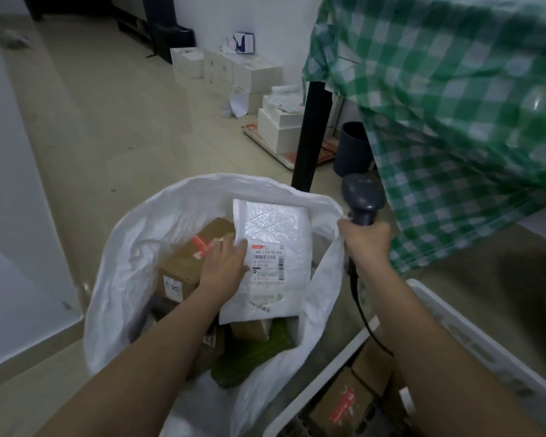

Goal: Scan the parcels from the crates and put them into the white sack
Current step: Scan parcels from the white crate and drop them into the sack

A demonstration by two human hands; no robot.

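Observation:
A white sack (pixel 130 247) stands open on the floor in front of me. Inside it, my left hand (pixel 224 263) holds the left edge of a white padded mailer (pixel 275 234) with a printed label. Under the mailer lie a brown cardboard box (pixel 183 263) with red tape, another small brown box and a green parcel (pixel 249 351). My right hand (pixel 364 241) grips a grey barcode scanner (pixel 361 197) and pinches the sack's right rim along with it. The scanner's cable hangs down past my right forearm.
A white plastic crate (pixel 473 342) at the lower right holds brown boxes with red tape. A table with a green checked cloth (pixel 454 105) and a black leg (pixel 312 134) stands on the right. White boxes sit along the far wall, and a dark bin sits under the table.

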